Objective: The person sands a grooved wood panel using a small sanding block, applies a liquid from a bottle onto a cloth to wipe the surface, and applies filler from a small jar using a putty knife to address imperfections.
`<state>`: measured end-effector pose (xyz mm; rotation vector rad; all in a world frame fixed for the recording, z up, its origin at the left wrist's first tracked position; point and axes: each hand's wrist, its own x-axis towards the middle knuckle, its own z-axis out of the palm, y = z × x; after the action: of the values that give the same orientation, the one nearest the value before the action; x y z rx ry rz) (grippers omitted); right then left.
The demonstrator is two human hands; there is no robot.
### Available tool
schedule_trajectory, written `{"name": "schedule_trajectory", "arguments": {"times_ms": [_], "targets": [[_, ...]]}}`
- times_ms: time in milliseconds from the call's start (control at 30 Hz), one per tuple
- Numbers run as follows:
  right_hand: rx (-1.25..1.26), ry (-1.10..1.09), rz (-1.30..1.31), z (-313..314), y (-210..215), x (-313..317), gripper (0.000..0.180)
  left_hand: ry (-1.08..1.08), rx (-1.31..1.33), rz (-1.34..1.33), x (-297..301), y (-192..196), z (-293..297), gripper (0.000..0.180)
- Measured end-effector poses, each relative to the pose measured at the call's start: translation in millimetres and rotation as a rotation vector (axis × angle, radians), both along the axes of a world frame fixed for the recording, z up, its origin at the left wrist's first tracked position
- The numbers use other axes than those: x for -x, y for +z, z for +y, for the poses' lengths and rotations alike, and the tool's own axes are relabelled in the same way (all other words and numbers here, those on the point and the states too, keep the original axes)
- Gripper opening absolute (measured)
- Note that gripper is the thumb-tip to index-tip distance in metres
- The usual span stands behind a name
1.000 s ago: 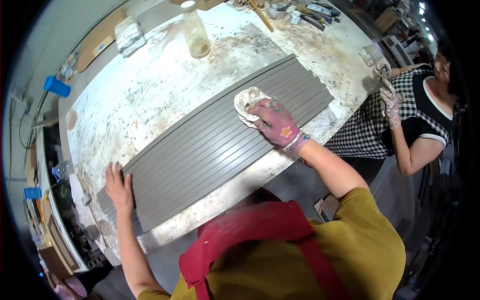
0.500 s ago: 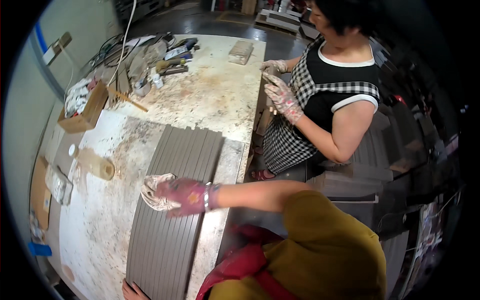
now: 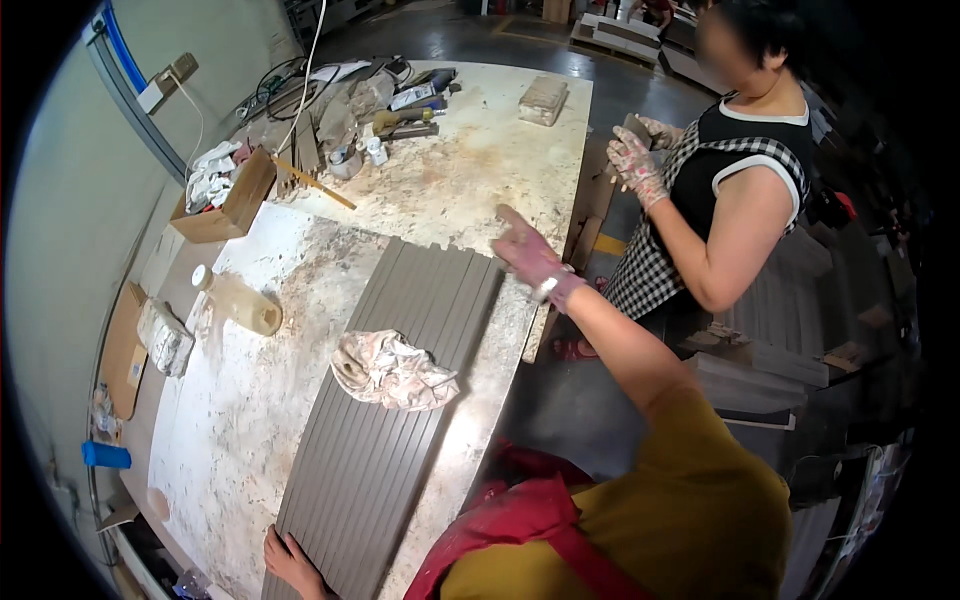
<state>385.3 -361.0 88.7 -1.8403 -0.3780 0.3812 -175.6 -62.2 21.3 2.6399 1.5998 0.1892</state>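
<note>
Several long grey grooved strips (image 3: 370,450) lie side by side on the worktable. On top of them, near the middle, rests a crumpled, stained white rag (image 3: 395,370), with no hand on it. My right hand (image 3: 532,258), in a purplish patterned glove, hovers empty beside the strips' far right corner, its index finger stretched out and slightly blurred. My left hand (image 3: 292,562) is bare and lies at the strips' near left edge, fingers apart and touching them.
Across the table's right edge stands a co-worker, whose gloved hands (image 3: 640,160) hold a small dark piece. Left lies a plastic bottle (image 3: 242,303), near a wooden box (image 3: 225,212) of rags. Tools (image 3: 405,120) clutter the far left; a wrapped block (image 3: 543,100) sits far right.
My right hand has let go of the rag and moved away toward the far right. The rag stays on the strips. More of my left hand shows, and the view has shifted.
</note>
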Motion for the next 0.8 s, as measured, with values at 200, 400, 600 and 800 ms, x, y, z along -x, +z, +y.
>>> {"name": "schedule_trajectory", "arguments": {"times_ms": [200, 400, 600, 800], "targets": [[-0.598, -0.295, -0.082, 17, 15, -36, 0.077, -0.036, 0.090, -0.080, -11, 23, -19, 0.058], [-0.701, -0.737, -0.002, -85, -34, -118, 0.079, -0.069, 0.075, -0.113, -9, 23, -16, 0.055], [-0.044, 0.018, -0.081, 17, -21, -96, 0.072, -0.050, 0.072, -0.083, -21, 29, -7, 0.057], [0.206, 0.158, -0.156, 188, 3, -131, 0.065, -0.045, -0.023, -0.084, 6, -9, 8, 0.044]]}}
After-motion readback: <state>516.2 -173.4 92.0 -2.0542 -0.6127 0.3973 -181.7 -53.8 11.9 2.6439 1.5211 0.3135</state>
